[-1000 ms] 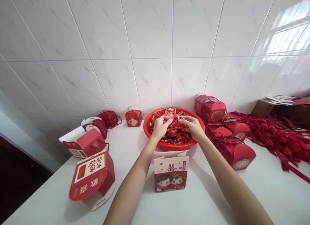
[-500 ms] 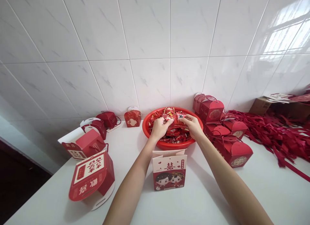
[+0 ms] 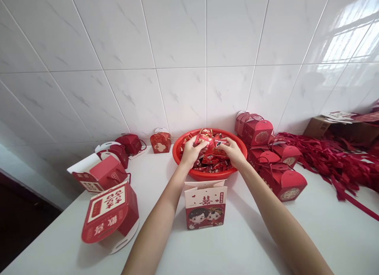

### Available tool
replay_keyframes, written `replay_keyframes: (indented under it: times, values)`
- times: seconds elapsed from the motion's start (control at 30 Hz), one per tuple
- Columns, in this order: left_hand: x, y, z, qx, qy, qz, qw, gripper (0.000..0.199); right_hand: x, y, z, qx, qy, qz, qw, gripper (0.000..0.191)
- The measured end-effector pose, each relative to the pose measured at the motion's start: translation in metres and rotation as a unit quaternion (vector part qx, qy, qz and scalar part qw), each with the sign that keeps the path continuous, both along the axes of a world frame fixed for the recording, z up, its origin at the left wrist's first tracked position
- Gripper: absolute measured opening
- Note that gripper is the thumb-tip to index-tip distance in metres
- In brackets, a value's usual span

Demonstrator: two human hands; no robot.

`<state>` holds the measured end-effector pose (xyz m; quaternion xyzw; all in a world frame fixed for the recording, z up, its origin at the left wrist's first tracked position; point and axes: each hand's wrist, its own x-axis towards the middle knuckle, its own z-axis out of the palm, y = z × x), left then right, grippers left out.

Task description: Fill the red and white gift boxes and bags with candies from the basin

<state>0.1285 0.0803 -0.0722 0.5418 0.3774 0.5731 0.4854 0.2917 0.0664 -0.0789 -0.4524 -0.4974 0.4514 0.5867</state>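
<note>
A red plastic basket (image 3: 176, 153) filled with red and gold wrapped candies (image 3: 213, 160) stands against the wall. Over its left side my left hand (image 3: 192, 152) has its fingers closed around a red wrapped candy (image 3: 203, 139). My right hand (image 3: 233, 152), over the right side, pinches another wrapped candy (image 3: 218, 142) with a white and black mark. Both hands are close together above the pile, and the fingers partly cover what they hold. Between my forearms a pink and red paper gift box (image 3: 205, 206), printed with two cartoon figures, stands upright with its top open.
Several red gift boxes (image 3: 282, 180) with cord handles are stacked right of the basket. More boxes (image 3: 111, 217) stand at the left, and a small one (image 3: 160, 141) by the wall. Red ribbons (image 3: 328, 160) and a cardboard box (image 3: 315, 127) lie far right.
My left hand has shifted slightly up and left, its fingers further around the red candy. My right hand stays nearly in place with its candy. The view has moved a little.
</note>
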Motion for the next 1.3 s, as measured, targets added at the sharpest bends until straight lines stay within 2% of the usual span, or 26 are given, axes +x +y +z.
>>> replay_keyframes:
  times: [0.13, 0.23, 0.3, 0.37, 0.47, 0.6, 0.67, 0.8, 0.9, 1.0, 1.1, 1.3]
  values:
    - [0.0, -0.001, 0.001, -0.012, -0.006, -0.003, 1.0, 0.06, -0.001, -0.002, 0.001, 0.037, -0.001, 0.016, 0.999, 0.022]
    - [0.0, 0.0, 0.001, -0.021, -0.014, -0.005, 1.0, 0.048, -0.002, -0.003, 0.0, 0.071, -0.001, 0.046, 0.996, 0.029]
    - [0.0, 0.001, 0.002, -0.042, -0.03, -0.01, 0.999, 0.037, -0.001, -0.002, -0.001, 0.079, -0.012, 0.041, 0.996, 0.032]
    - [0.0, 0.002, 0.003, -0.064, -0.046, -0.019, 0.997, 0.038, -0.001, -0.003, -0.001, 0.092, -0.029, 0.009, 0.995, 0.03]
    - [-0.002, 0.003, 0.003, -0.069, -0.068, -0.034, 0.995, 0.046, 0.0, -0.006, 0.002, 0.152, -0.064, -0.036, 0.986, 0.023]
    - [-0.003, 0.0, 0.006, -0.069, -0.06, -0.053, 0.994, 0.042, -0.001, -0.008, 0.006, 0.206, -0.096, -0.003, 0.974, 0.016]
    - [-0.003, -0.002, 0.007, -0.085, -0.041, -0.071, 0.993, 0.036, -0.002, -0.006, 0.005, 0.203, -0.094, -0.001, 0.975, 0.017]
    - [-0.001, -0.003, 0.005, -0.086, 0.008, -0.07, 0.994, 0.017, -0.002, 0.0, -0.002, 0.173, -0.058, -0.067, 0.981, 0.026]
    - [0.001, 0.002, 0.0, -0.057, 0.044, -0.008, 0.997, 0.025, -0.002, 0.001, -0.004, 0.134, -0.024, -0.07, 0.988, 0.032]
    - [0.001, 0.006, -0.006, 0.007, 0.052, 0.042, 0.998, 0.03, -0.003, -0.002, -0.003, 0.108, 0.026, -0.047, 0.993, 0.034]
    - [-0.001, 0.007, -0.008, 0.064, 0.06, 0.031, 0.996, 0.029, -0.003, -0.004, -0.001, 0.111, 0.07, -0.026, 0.991, 0.032]
    - [-0.004, 0.007, -0.008, 0.092, 0.104, 0.004, 0.99, 0.034, 0.001, -0.003, -0.001, 0.083, 0.088, -0.025, 0.992, 0.036]
